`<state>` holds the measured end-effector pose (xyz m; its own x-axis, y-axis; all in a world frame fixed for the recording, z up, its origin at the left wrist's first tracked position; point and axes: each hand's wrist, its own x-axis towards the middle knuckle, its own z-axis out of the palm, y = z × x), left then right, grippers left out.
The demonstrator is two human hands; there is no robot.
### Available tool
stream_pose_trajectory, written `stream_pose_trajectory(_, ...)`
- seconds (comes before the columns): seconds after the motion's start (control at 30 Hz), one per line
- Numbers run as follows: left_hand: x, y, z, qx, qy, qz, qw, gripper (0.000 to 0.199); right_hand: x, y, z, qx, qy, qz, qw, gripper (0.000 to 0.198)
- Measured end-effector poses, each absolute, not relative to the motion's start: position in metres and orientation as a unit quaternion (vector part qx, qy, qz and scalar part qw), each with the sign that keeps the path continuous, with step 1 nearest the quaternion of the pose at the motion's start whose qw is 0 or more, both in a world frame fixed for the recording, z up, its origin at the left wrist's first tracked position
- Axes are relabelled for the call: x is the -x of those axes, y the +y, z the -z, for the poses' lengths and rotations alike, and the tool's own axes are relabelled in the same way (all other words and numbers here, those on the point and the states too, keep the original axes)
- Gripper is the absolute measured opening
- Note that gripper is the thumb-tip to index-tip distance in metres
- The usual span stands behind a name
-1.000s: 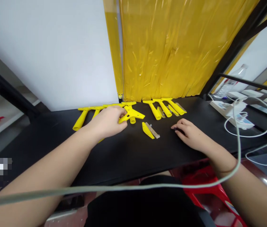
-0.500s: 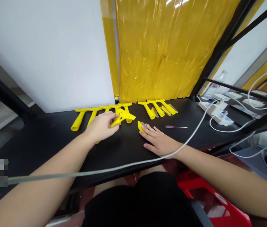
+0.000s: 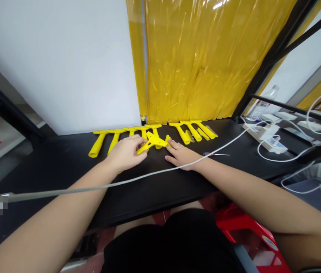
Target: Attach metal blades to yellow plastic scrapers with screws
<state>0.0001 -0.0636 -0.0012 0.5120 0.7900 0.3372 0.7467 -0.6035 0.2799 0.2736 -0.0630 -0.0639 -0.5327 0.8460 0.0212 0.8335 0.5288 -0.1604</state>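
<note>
My left hand [image 3: 128,152] is closed round the handle of a yellow plastic scraper [image 3: 155,140], its wide head pointing right. Beside that head, a small yellow blade-holder piece [image 3: 168,139] lies partly under the fingertips of my right hand [image 3: 183,156]. The right fingers are stretched out and lie flat over it, hiding most of the piece. Behind my left hand, several yellow T-shaped scraper handles [image 3: 97,145] lie in a row. Further right are more handles [image 3: 183,134] and small yellow pieces with clear plates [image 3: 203,132].
A screwdriver [image 3: 216,154] lies right of my right hand on the black table [image 3: 154,197]. A white cable [image 3: 146,175] crosses over my forearms. At right stand a power strip [image 3: 265,140] and a plastic bottle [image 3: 263,102]. Yellow sheeting [image 3: 206,68] hangs behind.
The scraper in my left hand and my right hand have come together, so the scraper's head now meets the small yellow piece. The right hand has moved left and away from me.
</note>
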Motion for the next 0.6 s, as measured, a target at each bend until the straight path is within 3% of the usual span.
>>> stream_pose_trajectory(0.6,0.001,-0.063,0.005,-0.869,0.450,-0.204,0.028,0.030,-0.257,-0.020,0.054,0.557,-0.830,-0.004,0.027,0.071)
